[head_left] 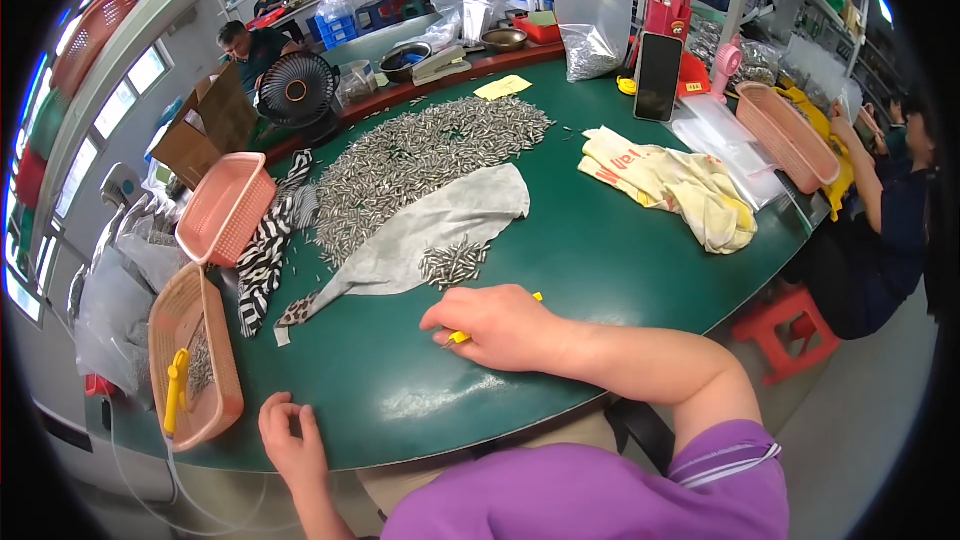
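My right hand [500, 328] is closed around a slim yellow tool [459, 337], whose ends stick out on both sides of the fist; its kind is mostly hidden. Just beyond that hand, a small heap of short metal pins [455, 264] lies at the edge of a grey cloth [430, 223]. Behind the cloth spreads a large pile of similar pins [420, 145]. My left hand [292, 432] is at the table's near left edge, fingers loosely bent and apart, with nothing visible in it. The nearest thing to it is a pink basket [233, 395] with some pins inside.
The table is green [570, 240]. A yellow-handled tool [177, 390] leans in the near basket; another pink basket [228, 210] and a striped cloth [265, 270] are beside it. Rightward lie a cream cloth [670, 185], a phone [657, 77] and a co-worker [880, 180]. A black fan [297, 90] stands far left.
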A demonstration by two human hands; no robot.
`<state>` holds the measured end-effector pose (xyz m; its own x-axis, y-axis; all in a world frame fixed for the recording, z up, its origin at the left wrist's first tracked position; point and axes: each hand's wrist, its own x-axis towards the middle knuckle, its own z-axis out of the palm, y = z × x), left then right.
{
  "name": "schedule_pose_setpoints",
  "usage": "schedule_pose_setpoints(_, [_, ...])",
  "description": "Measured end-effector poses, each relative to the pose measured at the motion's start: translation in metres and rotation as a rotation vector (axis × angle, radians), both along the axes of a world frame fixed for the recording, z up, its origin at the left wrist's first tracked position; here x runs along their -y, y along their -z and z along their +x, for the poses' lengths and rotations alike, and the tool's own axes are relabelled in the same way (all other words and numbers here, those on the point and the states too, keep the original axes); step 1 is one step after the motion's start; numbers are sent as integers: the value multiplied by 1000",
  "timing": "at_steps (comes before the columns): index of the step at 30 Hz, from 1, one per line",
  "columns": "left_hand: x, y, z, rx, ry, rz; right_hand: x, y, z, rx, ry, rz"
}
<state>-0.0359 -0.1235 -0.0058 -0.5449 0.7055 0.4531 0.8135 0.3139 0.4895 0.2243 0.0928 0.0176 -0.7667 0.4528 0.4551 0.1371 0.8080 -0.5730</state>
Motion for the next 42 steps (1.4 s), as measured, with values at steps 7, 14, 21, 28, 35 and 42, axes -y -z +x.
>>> schedule_pose_setpoints(7, [-7,-5,-2,-39,30,-30,-20,4,6,77,95,138])
schedule_pose_setpoints(14, [-55,-47,1,-1,360,-41,-32,13,8,225,147,149])
schedule_pose_setpoints(21, [-86,-59,31,-27,618,-179,-33,22,2,102,154,170])
schedule_pose_setpoints(28, [-95,-60,38,223,772,-230,-31,23,-2,186,137,100])
schedule_pose_setpoints(35, [-109,-53,51,1142,834,-444,-22,1,5,179,200,18])
schedule_pose_setpoints(42, [-111,-22,61,1441,852,-143,1,-13,-7,-105,-8,-129])
